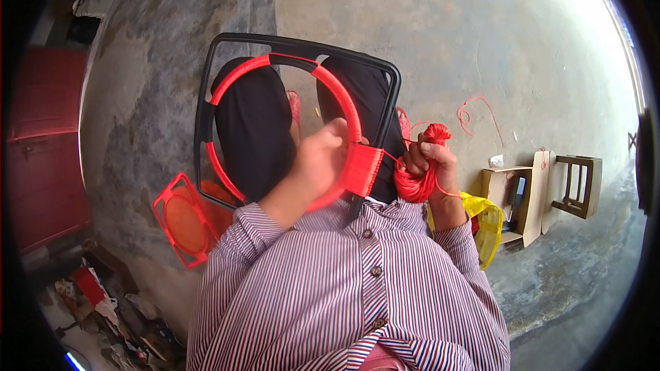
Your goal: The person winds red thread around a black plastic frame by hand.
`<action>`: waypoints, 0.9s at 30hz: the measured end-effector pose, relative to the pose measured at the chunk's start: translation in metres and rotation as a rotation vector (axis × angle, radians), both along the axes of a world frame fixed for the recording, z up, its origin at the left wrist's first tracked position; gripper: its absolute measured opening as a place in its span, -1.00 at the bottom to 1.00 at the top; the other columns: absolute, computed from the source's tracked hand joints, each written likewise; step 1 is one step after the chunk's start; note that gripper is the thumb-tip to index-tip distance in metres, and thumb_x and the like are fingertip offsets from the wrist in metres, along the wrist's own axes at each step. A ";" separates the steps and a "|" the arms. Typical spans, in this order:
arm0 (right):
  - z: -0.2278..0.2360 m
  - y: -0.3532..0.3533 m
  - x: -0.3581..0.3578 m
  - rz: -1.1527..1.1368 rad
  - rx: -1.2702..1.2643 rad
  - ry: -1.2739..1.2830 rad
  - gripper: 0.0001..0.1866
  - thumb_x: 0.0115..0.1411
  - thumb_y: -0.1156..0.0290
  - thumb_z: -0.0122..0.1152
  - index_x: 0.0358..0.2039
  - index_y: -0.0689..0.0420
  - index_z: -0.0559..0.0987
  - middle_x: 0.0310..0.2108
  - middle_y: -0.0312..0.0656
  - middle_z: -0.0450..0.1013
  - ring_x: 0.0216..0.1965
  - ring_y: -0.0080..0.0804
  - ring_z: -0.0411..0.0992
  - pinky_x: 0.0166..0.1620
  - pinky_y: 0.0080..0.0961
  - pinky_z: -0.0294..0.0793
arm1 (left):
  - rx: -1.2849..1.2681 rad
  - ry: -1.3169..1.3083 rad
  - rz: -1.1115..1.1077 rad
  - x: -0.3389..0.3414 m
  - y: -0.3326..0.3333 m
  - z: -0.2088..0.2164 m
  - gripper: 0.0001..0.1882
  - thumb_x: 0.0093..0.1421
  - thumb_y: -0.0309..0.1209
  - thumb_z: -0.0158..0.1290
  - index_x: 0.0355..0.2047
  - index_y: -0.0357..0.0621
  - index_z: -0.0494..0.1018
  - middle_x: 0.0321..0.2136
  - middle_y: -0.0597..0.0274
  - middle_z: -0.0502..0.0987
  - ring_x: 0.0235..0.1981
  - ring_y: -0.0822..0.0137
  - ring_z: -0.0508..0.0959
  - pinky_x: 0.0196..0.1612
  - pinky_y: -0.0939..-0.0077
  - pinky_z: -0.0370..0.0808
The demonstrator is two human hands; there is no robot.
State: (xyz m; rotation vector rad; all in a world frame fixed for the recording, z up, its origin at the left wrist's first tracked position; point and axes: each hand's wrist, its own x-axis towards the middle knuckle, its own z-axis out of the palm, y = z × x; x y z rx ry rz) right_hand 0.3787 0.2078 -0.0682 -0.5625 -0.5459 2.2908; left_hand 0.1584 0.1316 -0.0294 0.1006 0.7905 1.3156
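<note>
A black square frame (302, 44) with a round ring inside it rests tilted over my lap. Red cord is wound around most of the ring, and some black stretches show between the windings. Between the ring and the frame's right side lies a dense block of red winding (364, 169). My left hand (322, 159) is closed on the ring beside that block, its fingertips partly hidden. In my right hand (433, 159) is a thick hank of red cord (414, 187), gripped by curled fingers. A strand runs from the hank to the wound block.
On the floor at left is a red frame (162, 200) with a round centre. To the right stand a yellow bag (489, 233), an opened cardboard box (535, 199) and a small wooden stool (584, 189). Loose red cord (489, 104) lies farther out. Scraps (103, 302) pile up at lower left.
</note>
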 end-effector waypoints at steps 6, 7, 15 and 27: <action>-0.004 -0.005 0.002 -0.076 -0.078 0.024 -0.81 0.11 0.42 0.04 -0.59 0.08 0.29 -0.76 -0.31 0.15 -0.73 -0.49 0.13 -0.47 -0.45 0.33 | 0.034 -0.037 -0.043 0.003 -0.003 0.005 -0.66 0.01 -0.53 -0.14 -0.14 -0.18 0.35 -0.19 0.10 0.51 -0.12 0.24 0.54 0.04 0.27 0.46; -0.003 -0.004 0.001 -0.088 -0.075 0.022 -0.81 0.11 0.42 0.04 -0.59 0.08 0.29 -0.76 -0.31 0.15 -0.73 -0.50 0.13 -0.47 -0.44 0.33 | 0.011 0.027 -0.034 0.004 -0.002 0.006 -0.66 0.04 -0.52 -0.15 -0.13 -0.18 0.34 -0.19 0.10 0.50 -0.13 0.22 0.55 0.03 0.25 0.47; 0.005 -0.003 0.002 -0.055 -0.016 -0.033 -0.82 0.12 0.41 0.06 -0.58 0.10 0.31 -0.75 -0.29 0.17 -0.72 -0.49 0.16 -0.45 -0.43 0.35 | -0.004 0.036 -0.022 0.009 0.004 0.012 -0.64 0.01 -0.54 -0.18 -0.12 -0.19 0.30 -0.23 0.03 0.48 -0.20 -0.16 0.57 -0.06 -0.05 0.51; 0.004 -0.002 0.001 -0.028 0.008 -0.055 -0.84 0.11 0.40 0.07 -0.54 0.11 0.32 -0.74 -0.28 0.18 -0.70 -0.47 0.21 -0.45 -0.44 0.36 | -0.033 0.013 0.018 0.011 0.002 0.010 -0.61 -0.02 -0.55 -0.20 -0.11 -0.16 0.31 -0.24 0.01 0.50 -0.19 -0.14 0.57 -0.08 -0.18 0.50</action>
